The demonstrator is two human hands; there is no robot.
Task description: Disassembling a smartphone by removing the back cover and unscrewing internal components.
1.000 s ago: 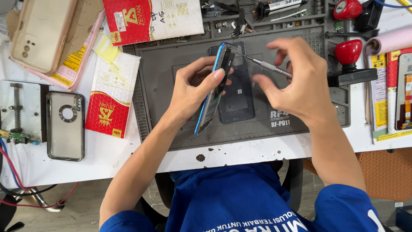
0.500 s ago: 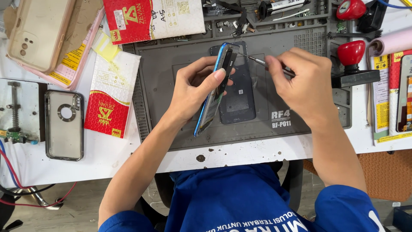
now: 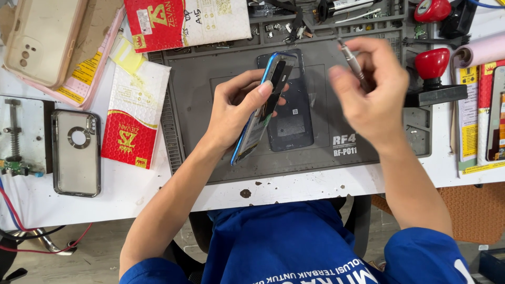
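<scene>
The left hand (image 3: 236, 108) is wrapped around an opened phone (image 3: 261, 108) with a blue frame, holding it tilted on its long edge above a grey work mat (image 3: 210, 84). The thumb lies across the frame and the fingers (image 3: 252, 79) curl behind, which seems meant to keep the exposed inner side turned toward the other hand. Just past the left hand, flat on the mat, lies a dark back cover (image 3: 292, 126), likely set there to keep it close and out of the way.

The right hand (image 3: 376, 92) is lifted to the right of the phone, apart from it, its fingers pinched on a thin metal screwdriver (image 3: 351, 60). The shaft runs up and away from the palm, so the tip is off the phone and touching nothing that I can see. The two hands are near each other but not touching.

Far beyond the hands, the mat's small trays (image 3: 315, 26) hold loose parts and tools within reach. Beyond the right hand stands a red-knobbed tool (image 3: 432, 66) on a black base. To the left of the left hand, off the mat, lie a red and white padded packet (image 3: 134, 118), then a clear phone case (image 3: 75, 152), and further off a beige phone case (image 3: 39, 39).
</scene>
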